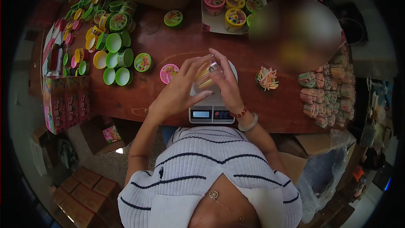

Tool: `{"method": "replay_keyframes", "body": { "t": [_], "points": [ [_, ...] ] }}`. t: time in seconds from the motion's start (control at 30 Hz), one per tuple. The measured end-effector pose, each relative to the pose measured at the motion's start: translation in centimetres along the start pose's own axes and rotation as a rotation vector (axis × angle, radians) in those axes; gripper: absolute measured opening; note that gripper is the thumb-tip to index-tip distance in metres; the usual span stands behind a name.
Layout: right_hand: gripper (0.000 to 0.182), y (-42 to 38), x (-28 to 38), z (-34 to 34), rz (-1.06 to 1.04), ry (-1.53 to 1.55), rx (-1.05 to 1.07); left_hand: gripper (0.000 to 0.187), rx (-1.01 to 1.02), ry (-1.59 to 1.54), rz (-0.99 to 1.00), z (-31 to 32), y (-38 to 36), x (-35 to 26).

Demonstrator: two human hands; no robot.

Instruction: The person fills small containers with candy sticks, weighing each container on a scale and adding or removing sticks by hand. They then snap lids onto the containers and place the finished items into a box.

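Both of my hands meet over a small digital scale (209, 112) at the near edge of a brown wooden table (177, 46). My left hand (179, 90) and my right hand (227, 82) together grip a clear round cup of coloured sticks (205, 77), held just above the scale's pan. The right wrist wears a bead bracelet and a pale bangle. A pink lidded cup (168, 73) lies just left of my left hand.
Green and yellow cups and lids (113, 50) crowd the table's left. A white box of filled cups (230, 10) stands at the back. Loose sticks (267, 78) and bundled sticks (325, 95) lie right. Another person sits blurred at the far right. Cartons stand on the floor.
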State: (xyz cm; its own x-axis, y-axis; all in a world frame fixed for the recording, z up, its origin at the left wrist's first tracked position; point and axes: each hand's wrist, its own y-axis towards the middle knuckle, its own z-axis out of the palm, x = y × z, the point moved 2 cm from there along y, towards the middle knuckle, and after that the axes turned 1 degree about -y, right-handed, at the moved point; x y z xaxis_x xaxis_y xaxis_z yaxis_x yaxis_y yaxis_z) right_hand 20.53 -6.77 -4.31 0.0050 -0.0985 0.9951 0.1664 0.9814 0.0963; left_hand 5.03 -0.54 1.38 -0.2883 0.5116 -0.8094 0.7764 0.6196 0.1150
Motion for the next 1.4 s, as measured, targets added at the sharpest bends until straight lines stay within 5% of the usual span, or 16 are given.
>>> {"method": "replay_keyframes", "body": {
  "t": [0.1, 0.17, 0.43, 0.53, 0.73, 0.8, 0.9, 1.4],
  "points": [
    [0.057, 0.1, -0.5, -0.6, 0.099, 0.25, -0.11, 0.081, -0.024, 0.147, 0.082, 1.0, 1.5, -0.1],
    [0.066, 0.4, -0.1, -1.2, 0.273, 0.702, -0.084, 0.075, 0.001, 0.244, 0.095, 1.3, 2.4, -1.2],
    [0.068, 0.9, -0.8, -2.7, 0.26, 0.877, -0.121, 0.074, 0.077, 0.399, 0.03, 2.1, 4.8, -4.2],
    [0.065, 1.2, -0.2, -3.2, 0.196, 0.81, -0.144, 0.073, 0.064, 0.32, 0.007, 2.4, 4.8, -4.2],
    [0.052, 1.0, 2.0, -3.9, 0.047, 0.164, -0.124, 0.074, -0.051, 0.044, -0.018, 4.0, 4.0, -1.9],
    [0.049, 1.2, 1.9, -3.7, -0.179, -0.267, -0.058, 0.074, -0.095, 0.005, -0.018, 4.8, 3.3, -0.3],
    [0.051, 1.1, 1.6, -3.1, -0.333, -0.486, 0.017, 0.074, -0.199, -0.063, 0.048, 5.3, 2.0, 1.5],
    [0.054, 0.5, 1.2, -2.5, -0.351, -0.654, 0.176, 0.058, -0.141, -0.109, -0.001, -1.4, 2.0, -1.5]
  ]
}}
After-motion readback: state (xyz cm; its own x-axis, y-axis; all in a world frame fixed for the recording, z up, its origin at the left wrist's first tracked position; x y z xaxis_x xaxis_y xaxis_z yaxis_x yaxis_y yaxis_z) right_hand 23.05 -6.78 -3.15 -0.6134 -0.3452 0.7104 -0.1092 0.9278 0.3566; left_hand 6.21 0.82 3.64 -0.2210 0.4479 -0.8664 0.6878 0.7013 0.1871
